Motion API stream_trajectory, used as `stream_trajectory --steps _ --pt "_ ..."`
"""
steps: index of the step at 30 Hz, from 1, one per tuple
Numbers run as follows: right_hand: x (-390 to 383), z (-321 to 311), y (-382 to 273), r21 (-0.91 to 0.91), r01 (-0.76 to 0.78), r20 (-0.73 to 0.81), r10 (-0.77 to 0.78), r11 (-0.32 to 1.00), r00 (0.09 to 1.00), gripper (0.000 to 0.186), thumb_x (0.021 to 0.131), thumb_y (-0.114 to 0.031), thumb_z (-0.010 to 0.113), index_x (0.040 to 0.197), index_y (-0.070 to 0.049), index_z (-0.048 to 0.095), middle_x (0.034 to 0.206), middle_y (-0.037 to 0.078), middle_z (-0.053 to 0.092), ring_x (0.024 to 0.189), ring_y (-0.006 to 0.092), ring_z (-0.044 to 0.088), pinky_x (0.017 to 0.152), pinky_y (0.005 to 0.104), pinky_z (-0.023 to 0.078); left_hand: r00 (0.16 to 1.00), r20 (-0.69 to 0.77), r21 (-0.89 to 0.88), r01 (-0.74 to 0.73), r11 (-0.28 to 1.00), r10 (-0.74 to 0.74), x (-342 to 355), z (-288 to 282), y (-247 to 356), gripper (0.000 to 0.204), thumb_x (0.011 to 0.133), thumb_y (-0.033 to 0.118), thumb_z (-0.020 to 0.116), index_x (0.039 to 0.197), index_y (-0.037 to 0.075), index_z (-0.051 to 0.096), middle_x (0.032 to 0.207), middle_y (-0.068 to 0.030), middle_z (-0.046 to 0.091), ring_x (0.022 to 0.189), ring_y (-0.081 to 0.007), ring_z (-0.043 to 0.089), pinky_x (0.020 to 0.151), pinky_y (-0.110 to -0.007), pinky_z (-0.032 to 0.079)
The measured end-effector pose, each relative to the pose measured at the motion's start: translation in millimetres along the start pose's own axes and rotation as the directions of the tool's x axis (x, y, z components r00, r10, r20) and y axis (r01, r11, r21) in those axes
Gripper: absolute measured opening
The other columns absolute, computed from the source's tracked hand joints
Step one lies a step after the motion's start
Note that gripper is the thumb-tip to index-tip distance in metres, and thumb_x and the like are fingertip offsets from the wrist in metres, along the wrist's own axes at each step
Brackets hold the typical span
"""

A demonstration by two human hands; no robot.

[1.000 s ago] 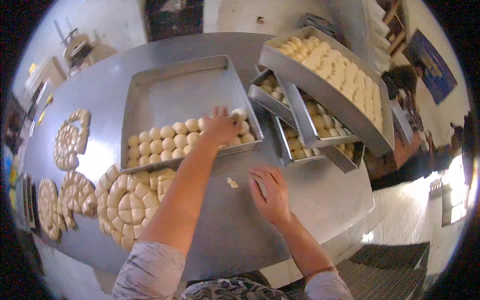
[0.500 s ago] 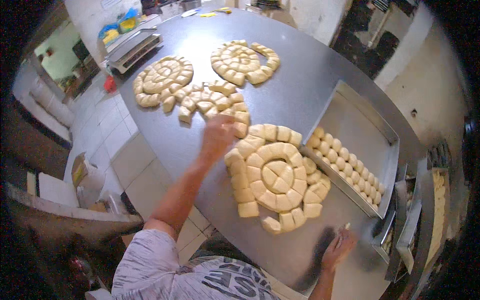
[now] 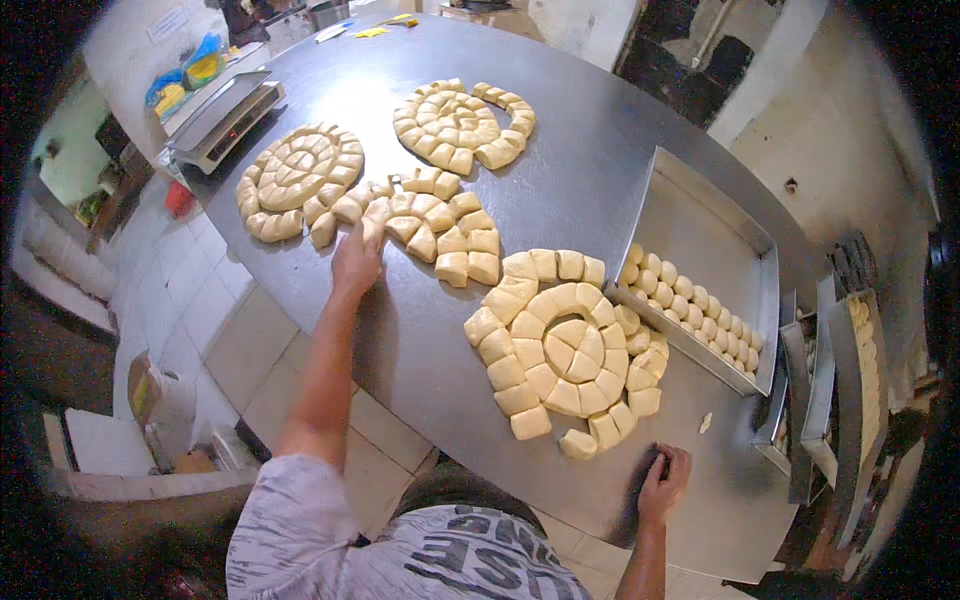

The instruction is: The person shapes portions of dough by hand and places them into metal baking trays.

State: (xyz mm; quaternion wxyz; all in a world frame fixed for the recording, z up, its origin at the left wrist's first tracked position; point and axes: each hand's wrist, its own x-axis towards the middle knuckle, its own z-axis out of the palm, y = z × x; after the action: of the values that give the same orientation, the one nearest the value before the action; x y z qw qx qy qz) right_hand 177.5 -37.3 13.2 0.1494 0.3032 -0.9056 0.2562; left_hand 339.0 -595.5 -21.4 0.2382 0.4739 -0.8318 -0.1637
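My left hand (image 3: 357, 262) reaches to the left side of a loose cluster of cut dough pieces (image 3: 430, 215), with its fingers closed on a dough piece (image 3: 375, 214) there. Nearer me, a big spiral of cut dough (image 3: 540, 380) lies on the metal table, ringed by more pieces. My right hand (image 3: 666, 483) hovers low near the table's front edge, fingers curled with nothing visible in them. Beyond it a small dough scrap (image 3: 706, 422) rests on the steel. Two more cut dough spirals, one at far left (image 3: 300, 170) and one at far centre (image 3: 447, 120), sit farther back.
A metal tray (image 3: 700, 210) with rows of round dough balls (image 3: 690, 305) stands on the right. Other trays (image 3: 825, 370) are stacked beyond the table's right edge. At the far left is a scale (image 3: 222, 120). Tiled floor (image 3: 250, 340) shows on the left.
My left hand has moved left, from the cluster's near right edge to its left side. My right hand has drawn back toward me, away from the dough scrap, its fingers curling. The view has shifted slightly.
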Motion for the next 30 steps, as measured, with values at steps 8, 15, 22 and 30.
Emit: stream_trajectory --steps 8,15,22,30 --pt "23 -11 -64 0.577 -0.685 0.565 0.388 0.445 0.728 0.037 0.083 -0.018 0.060 0.114 0.000 0.055 0.111 0.012 0.057 0.099 0.0225 0.056 0.086 0.0331 0.045 0.876 0.431 -0.900 0.434 0.040 0.217 -162 -63 148 0.057 0.082 0.014 0.061 0.129 0.009 0.030 0.114 -0.0091 0.049 0.101 -0.0230 0.054 0.087 -0.037 0.046" --pt "28 -50 -50 0.686 -0.713 0.678 0.228 0.148 0.699 0.037 0.083 -0.014 0.058 0.119 -0.004 0.054 0.113 0.007 0.056 0.096 0.0139 0.054 0.080 0.0281 0.046 0.659 0.606 -0.744 0.272 0.611 0.446 -226 -25 242 0.035 0.089 0.009 0.050 0.123 0.007 0.043 0.114 -0.0088 0.050 0.101 -0.0144 0.053 0.076 -0.031 0.049" --pt "-80 -113 96 -0.161 -0.360 0.050 0.372 0.919 0.927 0.036 0.082 -0.022 0.057 0.116 -0.011 0.057 0.111 0.013 0.055 0.098 0.0301 0.052 0.088 0.0433 0.040 0.830 0.485 -0.874 0.473 0.111 0.276 -196 -20 245 0.028 0.092 0.017 0.049 0.118 0.005 0.048 0.117 -0.0117 0.053 0.103 -0.0245 0.055 0.087 -0.034 0.047" --pt "-63 -53 104 0.015 -0.171 0.038 0.170 0.985 0.985 0.031 0.079 -0.029 0.058 0.099 -0.005 0.054 0.104 0.016 0.053 0.098 0.0358 0.048 0.085 0.0474 0.036 0.593 0.721 -0.635 0.357 0.685 0.359 -260 18 307 0.045 0.079 0.005 0.063 0.119 0.006 0.042 0.104 -0.0049 0.053 0.092 -0.0166 0.053 0.079 -0.030 0.045"
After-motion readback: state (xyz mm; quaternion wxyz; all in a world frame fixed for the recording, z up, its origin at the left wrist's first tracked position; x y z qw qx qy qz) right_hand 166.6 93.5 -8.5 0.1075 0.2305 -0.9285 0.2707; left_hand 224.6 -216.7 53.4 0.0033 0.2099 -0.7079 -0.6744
